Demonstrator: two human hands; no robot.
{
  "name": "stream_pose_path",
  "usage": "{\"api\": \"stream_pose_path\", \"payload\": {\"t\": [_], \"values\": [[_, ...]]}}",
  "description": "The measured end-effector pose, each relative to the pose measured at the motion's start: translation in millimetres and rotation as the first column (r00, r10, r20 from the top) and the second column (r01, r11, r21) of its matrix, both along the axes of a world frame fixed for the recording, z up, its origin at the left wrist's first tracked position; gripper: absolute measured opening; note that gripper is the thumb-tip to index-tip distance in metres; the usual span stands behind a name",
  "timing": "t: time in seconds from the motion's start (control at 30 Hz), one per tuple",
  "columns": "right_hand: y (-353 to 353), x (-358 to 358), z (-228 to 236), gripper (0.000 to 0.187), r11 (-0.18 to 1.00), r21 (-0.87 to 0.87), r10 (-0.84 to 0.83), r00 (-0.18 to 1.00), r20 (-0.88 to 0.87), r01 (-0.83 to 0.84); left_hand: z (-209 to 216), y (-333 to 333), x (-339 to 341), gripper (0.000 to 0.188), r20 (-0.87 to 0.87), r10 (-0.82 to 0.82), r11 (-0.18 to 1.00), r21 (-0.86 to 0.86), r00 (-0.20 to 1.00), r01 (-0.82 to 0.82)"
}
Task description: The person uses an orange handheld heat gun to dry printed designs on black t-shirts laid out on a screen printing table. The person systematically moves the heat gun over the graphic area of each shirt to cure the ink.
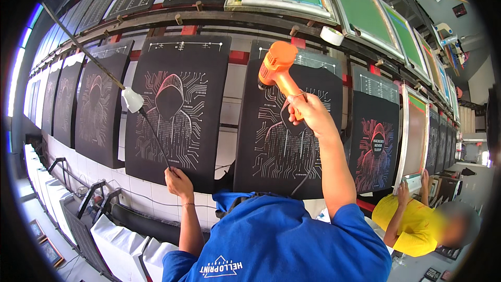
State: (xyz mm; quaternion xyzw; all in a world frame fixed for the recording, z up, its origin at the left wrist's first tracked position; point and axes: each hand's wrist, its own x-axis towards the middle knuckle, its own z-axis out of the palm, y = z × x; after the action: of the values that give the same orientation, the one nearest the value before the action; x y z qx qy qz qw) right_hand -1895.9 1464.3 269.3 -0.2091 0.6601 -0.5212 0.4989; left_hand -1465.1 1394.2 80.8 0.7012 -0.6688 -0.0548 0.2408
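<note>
Two hands busy: right hand (308, 112) clamped on orange heat gun (276, 68), nozzle aimed at black printed panel (289, 141) straight ahead on the worktop, nearer than left hand (177, 181), which grips a thin rod (151, 130) w/ lamp bulb (132, 99) over next panel (177, 109).

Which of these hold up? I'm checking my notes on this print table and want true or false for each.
1. The right hand grips an orange heat gun. True.
2. The left hand rests empty. False: it holds a thin rod that carries a white bulb-like piece.
3. The black panels bear a hooded-figure print. True.
4. The co-worker wears a red shirt. False: yellow.
</note>
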Motion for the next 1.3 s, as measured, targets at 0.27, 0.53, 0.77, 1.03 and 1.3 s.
{"api": "stream_pose_path", "payload": {"t": [0.27,0.53,0.77,1.03,1.3], "values": [[21.1,-0.6,3.8,0.029,0.998,-0.039,-0.050,0.998,0.036,0.051,-8.7,-3.4,-1.0,0.025,0.030,0.028,0.999,0.043,0.999,-0.030],[28.9,-7.1,5.3,0.056,0.989,0.061,-0.140,0.984,0.114,0.134,-15.9,-0.5,2.4,0.027,0.120,0.034,0.997,0.068,0.992,-0.042],[28.5,-11.5,5.5,0.061,0.960,0.108,-0.278,0.936,0.214,0.260,-14.3,-4.9,-0.7,0.029,0.170,0.014,0.997,0.072,0.985,-0.027],[23.3,-13.9,0.8,0.061,0.971,0.125,-0.226,0.958,0.175,0.206,-24.2,-3.9,4.7,0.031,0.229,-0.022,0.999,-0.024,0.973,0.028],[5.8,-3.6,-3.9,0.062,0.962,0.122,-0.262,0.954,0.146,0.245,-17.6,-4.4,4.5,0.033,0.172,0.032,0.989,0.134,0.985,-0.055]]}}
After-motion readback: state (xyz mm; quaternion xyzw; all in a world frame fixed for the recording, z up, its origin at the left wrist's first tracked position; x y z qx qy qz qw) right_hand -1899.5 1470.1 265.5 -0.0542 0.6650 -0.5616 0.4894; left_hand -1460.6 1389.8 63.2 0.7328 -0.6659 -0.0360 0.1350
